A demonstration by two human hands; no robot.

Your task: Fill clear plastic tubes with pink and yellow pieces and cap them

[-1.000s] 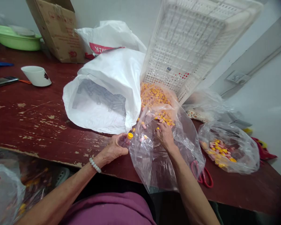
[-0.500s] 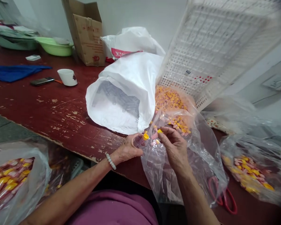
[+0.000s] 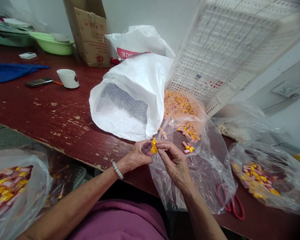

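Fingers of the left hand (image 3: 136, 156) were curled around a clear container (image 3: 145, 147) above the near edge of the table (image 3: 47, 113), two yellow caps (image 3: 153, 150) at its right side. Thumb and forefinger of the right hand (image 3: 175, 165) were nearly together at those caps; whether they pinched one was hidden. Just beyond the left hand lay a white sack (image 3: 140, 71), its mouth toward the near edge, crowding that side. Clear film (image 3: 200, 181) spread beneath the right hand and over the near edge; a few capped pieces (image 3: 188, 147) lay beyond that hand, a larger heap (image 3: 181, 103) behind them. Red-handled scissors (image 3: 238, 207) lay by the near edge, partly under film. A white basket (image 3: 222, 50) tilted behind the heap, hiding the far edge there. Toward the right end sat another clear bag (image 3: 287, 191). Leftward lay a phone (image 3: 39, 82) beside a cup (image 3: 68, 78); a cardboard box (image 3: 92, 40) stood near the far edge.
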